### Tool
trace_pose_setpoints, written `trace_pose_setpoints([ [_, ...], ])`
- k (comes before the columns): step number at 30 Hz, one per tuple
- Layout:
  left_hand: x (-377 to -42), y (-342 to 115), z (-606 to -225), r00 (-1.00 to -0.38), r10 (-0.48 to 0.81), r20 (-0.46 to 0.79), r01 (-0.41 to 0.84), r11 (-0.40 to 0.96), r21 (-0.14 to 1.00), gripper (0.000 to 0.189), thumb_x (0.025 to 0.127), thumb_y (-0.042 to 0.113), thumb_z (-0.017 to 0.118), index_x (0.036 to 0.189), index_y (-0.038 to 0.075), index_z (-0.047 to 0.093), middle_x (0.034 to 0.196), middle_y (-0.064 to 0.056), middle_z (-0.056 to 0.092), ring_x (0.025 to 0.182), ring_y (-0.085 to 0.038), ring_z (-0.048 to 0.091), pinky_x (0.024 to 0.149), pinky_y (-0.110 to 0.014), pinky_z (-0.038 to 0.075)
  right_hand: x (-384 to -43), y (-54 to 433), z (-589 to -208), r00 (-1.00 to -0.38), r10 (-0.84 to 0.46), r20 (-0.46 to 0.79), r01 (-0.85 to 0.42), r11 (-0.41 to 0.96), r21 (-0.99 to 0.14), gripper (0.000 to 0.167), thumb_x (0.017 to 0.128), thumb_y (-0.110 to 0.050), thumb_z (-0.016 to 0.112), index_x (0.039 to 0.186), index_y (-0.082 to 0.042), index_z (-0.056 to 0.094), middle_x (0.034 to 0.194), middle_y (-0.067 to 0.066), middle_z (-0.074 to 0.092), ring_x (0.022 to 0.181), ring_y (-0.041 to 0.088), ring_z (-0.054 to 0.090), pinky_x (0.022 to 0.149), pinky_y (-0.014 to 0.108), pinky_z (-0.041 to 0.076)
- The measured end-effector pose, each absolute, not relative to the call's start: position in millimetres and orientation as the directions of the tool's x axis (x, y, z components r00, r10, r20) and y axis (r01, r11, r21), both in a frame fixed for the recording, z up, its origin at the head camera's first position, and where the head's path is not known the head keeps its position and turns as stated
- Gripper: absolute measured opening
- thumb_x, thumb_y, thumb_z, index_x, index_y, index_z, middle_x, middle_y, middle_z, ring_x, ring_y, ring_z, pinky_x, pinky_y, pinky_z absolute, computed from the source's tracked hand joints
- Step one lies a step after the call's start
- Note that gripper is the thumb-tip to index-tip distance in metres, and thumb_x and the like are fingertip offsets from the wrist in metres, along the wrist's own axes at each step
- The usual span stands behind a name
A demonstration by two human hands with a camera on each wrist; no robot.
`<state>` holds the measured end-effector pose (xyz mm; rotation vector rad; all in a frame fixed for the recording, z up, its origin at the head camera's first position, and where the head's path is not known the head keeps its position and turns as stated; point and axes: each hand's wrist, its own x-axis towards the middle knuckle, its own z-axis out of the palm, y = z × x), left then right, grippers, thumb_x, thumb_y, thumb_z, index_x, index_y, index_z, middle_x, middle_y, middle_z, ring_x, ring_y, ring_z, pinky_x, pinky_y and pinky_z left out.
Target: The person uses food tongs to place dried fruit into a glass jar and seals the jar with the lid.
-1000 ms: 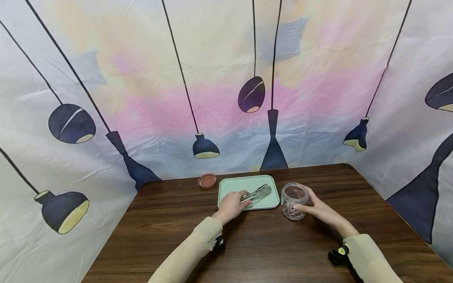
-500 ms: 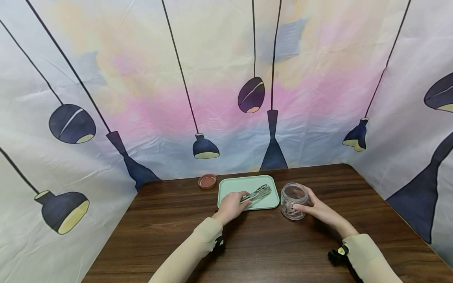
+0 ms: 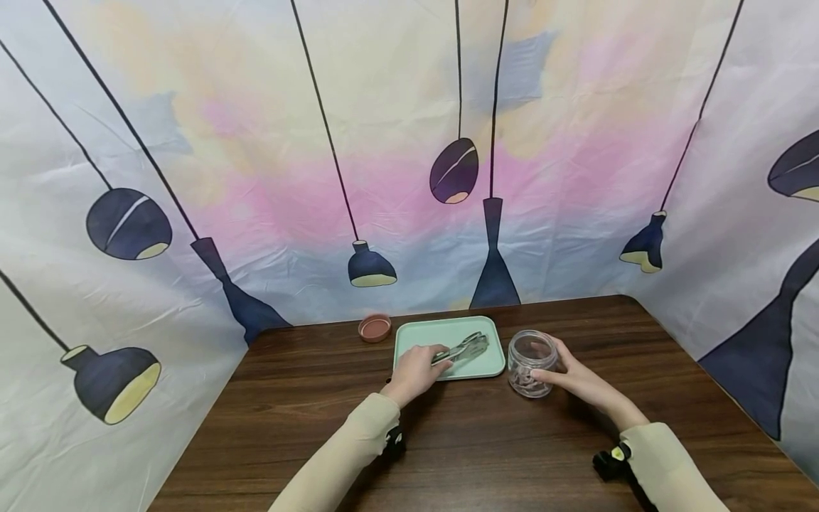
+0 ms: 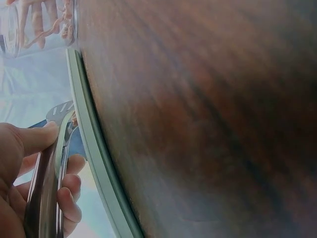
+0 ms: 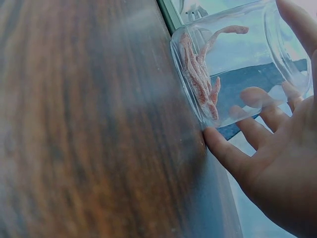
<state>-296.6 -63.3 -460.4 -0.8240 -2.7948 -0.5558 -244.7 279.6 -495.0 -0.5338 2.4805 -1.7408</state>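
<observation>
Two hands busy: L hand [image 3: 413,375] pinches metal tongs [image 3: 471,346], long axis slanting R & away over green tray [image 3: 416,335]; clear jar [image 3: 521,359] w/ reddish strips [image 5: 198,82] stands just R of tray, R hand [image 3: 584,382] gripping it from R. Tongs' tips: can't tell if holding anything.

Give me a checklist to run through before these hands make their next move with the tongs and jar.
1. Clear cylindrical jar upright and supported: ok; the right hand holds it.
2. Jar mouth uncovered: ok; the round reddish-brown lid lies on the dark wood-grain table.
3. Thin reddish strips inside the jar: ok; they gather near its bottom.
4. Shiny metal tongs in hand: ok; the left hand grips them.
5. Tongs at the jar's mouth: not ok; they are over the pale green rectangular tray.
6. Something pinched between the tongs: cannot tell.
</observation>
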Motion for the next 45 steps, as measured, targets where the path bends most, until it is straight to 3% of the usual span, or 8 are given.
trace_pose_setpoints([
  [8, -300, -66, -451, -0.830, 0.470, 0.301, 0.553, 0.766, 0.328, 0.031, 0.099, 0.033, 0.067, 0.125, 0.016, 0.072, 0.070, 0.005, 0.065, 0.047, -0.007, 0.044, 0.053, -0.028, 0.040, -245, 279, -494, -0.937, -0.319, 0.145, -0.247, 0.306, -0.919, 0.081, 0.100, -0.025, 0.066, 0.161, -0.020, 0.014, 0.161, 0.021, 0.025, 0.148, 0.044, 0.020, 0.107, 0.065, 0.029],
  [17, -302, -69, -437, -0.824, 0.454, 0.339, 0.556, 0.762, 0.333, 0.033, 0.100, 0.033, 0.065, 0.129, 0.017, 0.070, 0.052, 0.010, 0.048, 0.043, -0.008, 0.040, 0.046, -0.026, 0.033, -243, 280, -492, -0.936, -0.322, 0.140, -0.239, 0.290, -0.927, 0.082, 0.100, -0.024, 0.066, 0.161, -0.019, 0.013, 0.161, 0.021, 0.025, 0.148, 0.045, 0.018, 0.107, 0.065, 0.029],
  [24, -302, -72, -432, -0.816, 0.451, 0.361, 0.563, 0.762, 0.320, 0.033, 0.100, 0.033, 0.065, 0.128, 0.016, 0.070, 0.057, 0.010, 0.053, 0.047, -0.005, 0.044, 0.050, -0.027, 0.038, -244, 280, -492, -0.933, -0.327, 0.148, -0.247, 0.286, -0.926, 0.081, 0.100, -0.024, 0.066, 0.161, -0.020, 0.013, 0.161, 0.022, 0.025, 0.148, 0.046, 0.019, 0.106, 0.064, 0.031],
  [33, -303, -73, -437, -0.822, 0.450, 0.350, 0.558, 0.758, 0.336, 0.034, 0.100, 0.033, 0.066, 0.128, 0.014, 0.071, 0.054, 0.010, 0.048, 0.044, -0.007, 0.035, 0.047, -0.026, 0.032, -244, 279, -493, -0.934, -0.323, 0.153, -0.253, 0.297, -0.921, 0.081, 0.100, -0.023, 0.066, 0.161, -0.019, 0.013, 0.161, 0.022, 0.026, 0.148, 0.044, 0.020, 0.106, 0.063, 0.030],
  [45, -302, -74, -428, -0.820, 0.447, 0.357, 0.559, 0.758, 0.335, 0.035, 0.100, 0.034, 0.065, 0.130, 0.016, 0.069, 0.055, 0.010, 0.050, 0.046, -0.006, 0.041, 0.050, -0.027, 0.037, -245, 280, -494, -0.933, -0.326, 0.154, -0.254, 0.292, -0.922, 0.081, 0.100, -0.022, 0.065, 0.161, -0.018, 0.013, 0.161, 0.022, 0.025, 0.148, 0.044, 0.018, 0.107, 0.065, 0.029],
])
